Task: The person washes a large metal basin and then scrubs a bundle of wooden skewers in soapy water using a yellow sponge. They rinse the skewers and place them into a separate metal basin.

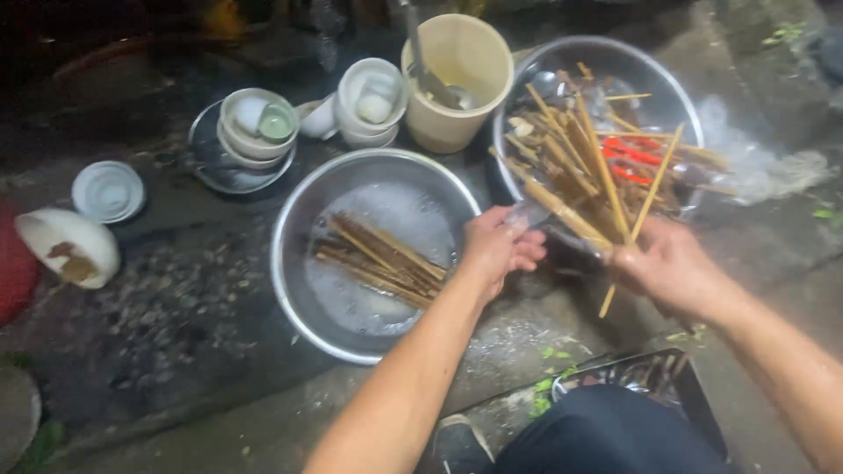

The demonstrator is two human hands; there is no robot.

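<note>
Over the right-hand steel basin (676, 88) | chopstick bundle (584, 175) is being gripped by right hand (672, 263) fingers, long axis running up-left | left hand (493, 250), nearer the soapy basin (299, 228), is being curled around a clear scrap at the bundle's lower end.

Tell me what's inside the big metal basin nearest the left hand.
The metal basin holds soapy, foamy water with a bundle of wooden chopsticks lying in it. The foam hides the basin's bottom, so anything beneath it cannot be seen. The left hand covers its right rim.
</note>
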